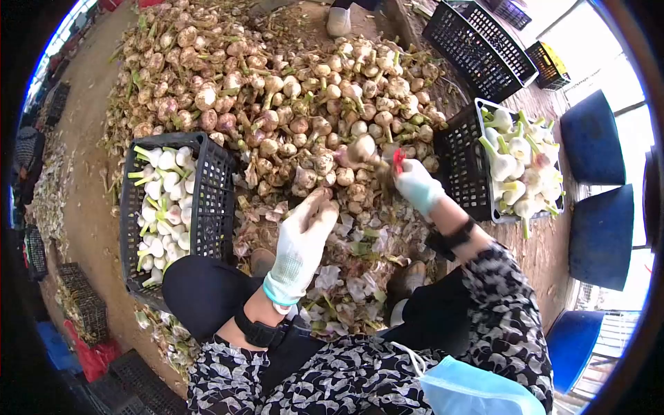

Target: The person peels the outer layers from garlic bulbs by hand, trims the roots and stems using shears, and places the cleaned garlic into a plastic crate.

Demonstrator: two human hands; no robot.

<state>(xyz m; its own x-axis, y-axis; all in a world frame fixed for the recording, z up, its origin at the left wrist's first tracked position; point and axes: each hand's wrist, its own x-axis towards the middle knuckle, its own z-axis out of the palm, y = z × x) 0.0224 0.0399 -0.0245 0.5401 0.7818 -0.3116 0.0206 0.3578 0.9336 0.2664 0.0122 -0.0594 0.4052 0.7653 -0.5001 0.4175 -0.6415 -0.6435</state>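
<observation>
Both crates, the left crate (207,200) and the right crate (463,166), already hold peeled white bulbs, but the big pile (277,90) remains. The right hand (415,183) grips a red tool, perhaps scissors, at a dirty garlic bulb (362,147) above the pile; the left hand (304,238) hangs loose, holding nothing

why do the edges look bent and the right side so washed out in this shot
Head view: a fisheye lens bows the edges inside a dark round border; daylight blows out the upper right beyond the blue barrels; the right hand and the garlic bulb above it are motion-blurred; the garlic pile is evenly lit.
</observation>
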